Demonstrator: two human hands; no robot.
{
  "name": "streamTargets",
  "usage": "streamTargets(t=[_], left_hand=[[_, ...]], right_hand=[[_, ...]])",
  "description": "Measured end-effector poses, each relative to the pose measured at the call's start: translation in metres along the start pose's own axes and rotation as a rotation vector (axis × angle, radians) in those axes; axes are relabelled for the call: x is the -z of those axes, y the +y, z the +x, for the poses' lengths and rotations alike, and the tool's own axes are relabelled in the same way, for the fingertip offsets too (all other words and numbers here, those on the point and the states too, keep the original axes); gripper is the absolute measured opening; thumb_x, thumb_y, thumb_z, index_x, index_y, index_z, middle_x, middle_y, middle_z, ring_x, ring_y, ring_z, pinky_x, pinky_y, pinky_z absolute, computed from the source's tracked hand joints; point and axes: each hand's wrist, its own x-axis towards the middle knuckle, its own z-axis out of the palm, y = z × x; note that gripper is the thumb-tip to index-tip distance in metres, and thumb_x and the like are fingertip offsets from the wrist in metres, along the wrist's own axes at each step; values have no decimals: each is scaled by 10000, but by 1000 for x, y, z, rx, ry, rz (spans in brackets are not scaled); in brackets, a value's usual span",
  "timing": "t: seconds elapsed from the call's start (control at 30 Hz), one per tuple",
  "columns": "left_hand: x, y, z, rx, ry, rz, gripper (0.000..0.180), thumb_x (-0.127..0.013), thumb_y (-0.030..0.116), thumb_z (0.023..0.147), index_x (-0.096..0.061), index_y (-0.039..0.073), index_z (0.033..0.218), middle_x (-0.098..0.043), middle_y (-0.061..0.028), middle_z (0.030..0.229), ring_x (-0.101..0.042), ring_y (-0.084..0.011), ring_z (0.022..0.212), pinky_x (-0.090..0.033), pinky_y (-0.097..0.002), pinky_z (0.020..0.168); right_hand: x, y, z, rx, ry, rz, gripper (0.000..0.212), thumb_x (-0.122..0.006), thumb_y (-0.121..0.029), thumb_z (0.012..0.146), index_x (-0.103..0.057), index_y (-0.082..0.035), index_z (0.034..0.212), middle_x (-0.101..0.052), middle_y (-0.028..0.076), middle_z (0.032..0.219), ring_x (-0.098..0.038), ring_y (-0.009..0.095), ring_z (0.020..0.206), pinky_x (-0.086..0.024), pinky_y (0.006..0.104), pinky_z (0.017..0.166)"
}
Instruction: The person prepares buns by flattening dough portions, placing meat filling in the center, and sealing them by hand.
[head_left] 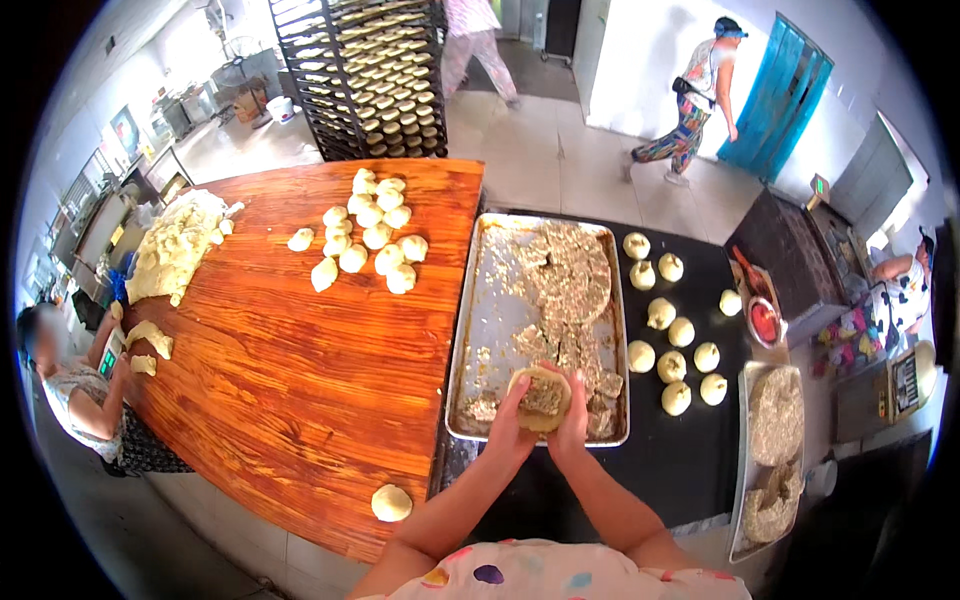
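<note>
Orange wooden table at left of the frame, silver tray of lumpy filling in the middle, left hand and right hand curled around filled dough at lower centre, small dough balls at right.

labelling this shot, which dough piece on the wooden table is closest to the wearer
The lone round dough piece just left of the left forearm; the other pieces lie farther up the wooden table.
</note>
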Motion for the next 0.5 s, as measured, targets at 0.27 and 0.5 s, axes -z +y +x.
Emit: streamTargets(t=[0.27, 0.5], left_hand=[[-20, 2, 6, -75, 50, 109, 358, -560, 376, 986, -542, 118, 1234, -602, -26, 1156, -588, -168, 1075, -491, -355, 921], [-15, -5, 16, -119, 115, 124, 284, -528, 309, 1005, -546, 119, 1215, -611, -35, 1152, -599, -171, 1059, -493, -345, 917]], right_hand=[[-3, 0, 16, 129, 199, -304, 371, -558, -303, 977, -582, -49, 1245, -621, 68, 1148, -569, 168, 1071, -433, 311, 959], [2, 11, 20, 289, 143, -239, 225, -568, -102, 967, -622, -20, 1169, -637, 72, 1144, -562, 149, 1094, -435, 300, 972]])
